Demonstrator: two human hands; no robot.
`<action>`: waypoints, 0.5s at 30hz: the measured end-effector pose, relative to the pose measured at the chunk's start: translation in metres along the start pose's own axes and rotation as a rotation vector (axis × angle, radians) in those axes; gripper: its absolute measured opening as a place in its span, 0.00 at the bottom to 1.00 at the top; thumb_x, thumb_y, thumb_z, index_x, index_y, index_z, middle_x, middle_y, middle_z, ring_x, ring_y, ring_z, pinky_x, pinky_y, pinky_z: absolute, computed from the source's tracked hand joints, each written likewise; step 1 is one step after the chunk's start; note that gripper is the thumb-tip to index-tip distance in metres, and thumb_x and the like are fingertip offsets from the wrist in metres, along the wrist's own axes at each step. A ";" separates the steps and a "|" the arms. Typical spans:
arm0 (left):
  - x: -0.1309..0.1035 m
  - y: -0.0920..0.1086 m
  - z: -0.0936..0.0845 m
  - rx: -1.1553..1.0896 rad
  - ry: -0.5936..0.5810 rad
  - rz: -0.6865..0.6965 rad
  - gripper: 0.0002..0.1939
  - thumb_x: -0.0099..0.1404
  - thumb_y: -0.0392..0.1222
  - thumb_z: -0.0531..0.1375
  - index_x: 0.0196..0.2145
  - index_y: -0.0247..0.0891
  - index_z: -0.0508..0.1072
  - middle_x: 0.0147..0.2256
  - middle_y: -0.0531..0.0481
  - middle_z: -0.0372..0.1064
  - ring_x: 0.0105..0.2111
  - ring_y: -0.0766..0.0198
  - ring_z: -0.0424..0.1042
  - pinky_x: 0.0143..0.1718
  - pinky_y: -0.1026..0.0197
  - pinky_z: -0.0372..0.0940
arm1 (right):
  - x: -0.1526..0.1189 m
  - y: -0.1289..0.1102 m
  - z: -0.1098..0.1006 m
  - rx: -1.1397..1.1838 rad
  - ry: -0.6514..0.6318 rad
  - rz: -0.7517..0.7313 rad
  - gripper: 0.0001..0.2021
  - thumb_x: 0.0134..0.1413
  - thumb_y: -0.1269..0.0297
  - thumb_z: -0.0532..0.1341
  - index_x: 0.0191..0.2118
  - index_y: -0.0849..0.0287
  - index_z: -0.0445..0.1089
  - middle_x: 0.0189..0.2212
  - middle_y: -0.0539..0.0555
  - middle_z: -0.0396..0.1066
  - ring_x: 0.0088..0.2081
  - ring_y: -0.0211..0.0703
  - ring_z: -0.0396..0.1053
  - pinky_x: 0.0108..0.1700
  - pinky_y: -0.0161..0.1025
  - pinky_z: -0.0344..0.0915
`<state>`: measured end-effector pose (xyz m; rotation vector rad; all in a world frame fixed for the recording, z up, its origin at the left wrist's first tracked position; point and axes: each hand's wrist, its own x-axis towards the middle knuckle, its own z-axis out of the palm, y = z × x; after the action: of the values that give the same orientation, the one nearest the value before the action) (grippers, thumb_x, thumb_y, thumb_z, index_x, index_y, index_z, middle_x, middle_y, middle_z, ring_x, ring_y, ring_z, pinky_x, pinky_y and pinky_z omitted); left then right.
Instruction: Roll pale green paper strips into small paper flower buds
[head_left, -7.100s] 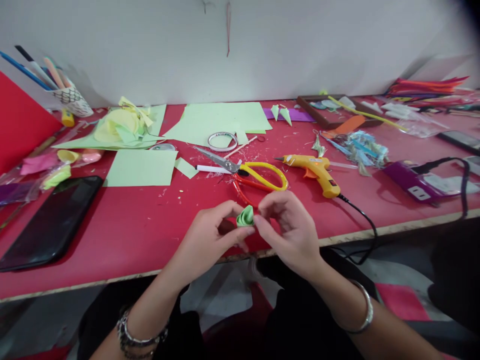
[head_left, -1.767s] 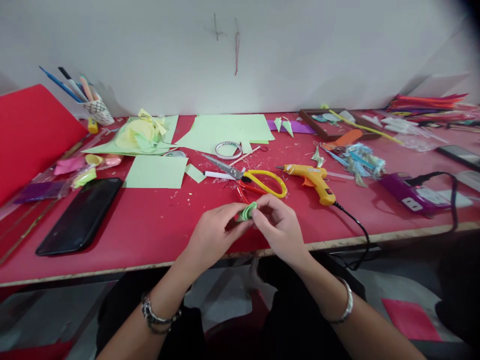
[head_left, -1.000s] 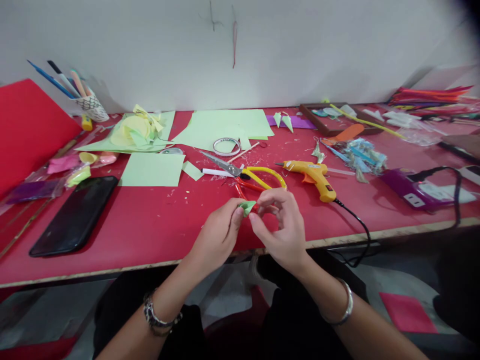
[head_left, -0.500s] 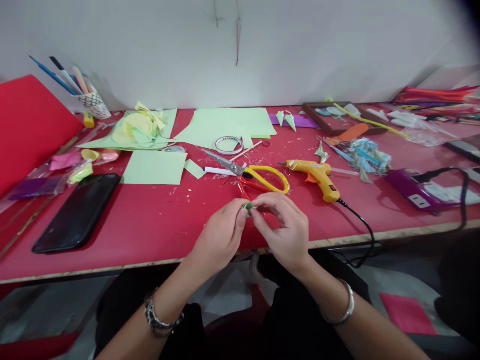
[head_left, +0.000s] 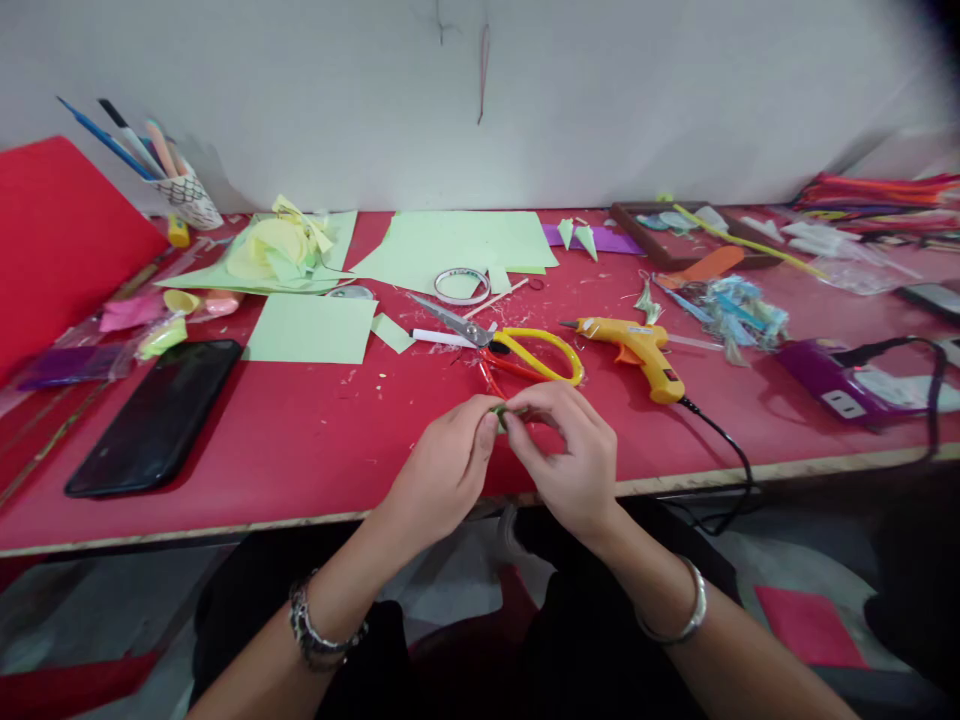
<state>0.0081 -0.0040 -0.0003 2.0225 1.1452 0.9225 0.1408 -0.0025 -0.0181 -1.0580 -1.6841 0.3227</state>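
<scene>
A small piece of green paper (head_left: 501, 413) is pinched between both hands at the table's front edge, mostly covered by fingertips. My left hand (head_left: 442, 465) is closed on its left side, thumb facing me. On the other side, my right hand (head_left: 574, 450) grips it between thumb and forefinger. Just beyond the hands lie scissors (head_left: 536, 350) with yellow and red handles, blades parted and pointing away to the left. A white pen (head_left: 441, 338) lies by the blades. To the right rests a yellow glue gun (head_left: 634, 352), nozzle pointing left.
Light green sheets (head_left: 311, 330), a roll of tape (head_left: 461, 286) and two small paper cones (head_left: 586, 240) lie farther back. A black phone (head_left: 157, 415) is at left, beside a pen cup (head_left: 187, 195). At right are blue tassels (head_left: 739, 310) and a purple power strip (head_left: 825, 380).
The green piece has turned slightly between my fingertips and looks darker and narrower. Both hands stay in nearly the same place; the view has shifted a little.
</scene>
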 end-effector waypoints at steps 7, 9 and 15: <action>0.000 -0.003 -0.001 -0.122 -0.012 -0.029 0.15 0.67 0.40 0.42 0.35 0.34 0.66 0.24 0.54 0.61 0.24 0.71 0.60 0.27 0.68 0.55 | 0.004 0.001 -0.005 -0.048 -0.097 -0.109 0.05 0.51 0.76 0.54 0.31 0.59 0.64 0.28 0.51 0.65 0.31 0.35 0.64 0.35 0.32 0.64; 0.000 -0.004 -0.001 -0.121 -0.017 -0.030 0.15 0.67 0.40 0.42 0.33 0.34 0.66 0.24 0.54 0.60 0.24 0.71 0.60 0.26 0.68 0.55 | 0.005 0.001 -0.006 -0.049 -0.113 -0.110 0.05 0.51 0.76 0.54 0.30 0.59 0.63 0.27 0.51 0.65 0.30 0.34 0.64 0.35 0.32 0.63; 0.000 -0.004 0.000 -0.085 -0.013 -0.045 0.14 0.67 0.40 0.42 0.32 0.35 0.65 0.23 0.55 0.60 0.24 0.71 0.60 0.26 0.68 0.55 | 0.007 0.004 -0.009 -0.025 -0.174 -0.101 0.04 0.50 0.76 0.55 0.30 0.60 0.62 0.27 0.51 0.63 0.31 0.34 0.63 0.35 0.32 0.62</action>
<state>0.0063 -0.0019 -0.0038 1.9250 1.1204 0.9187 0.1503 0.0027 -0.0130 -0.9817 -1.8943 0.3372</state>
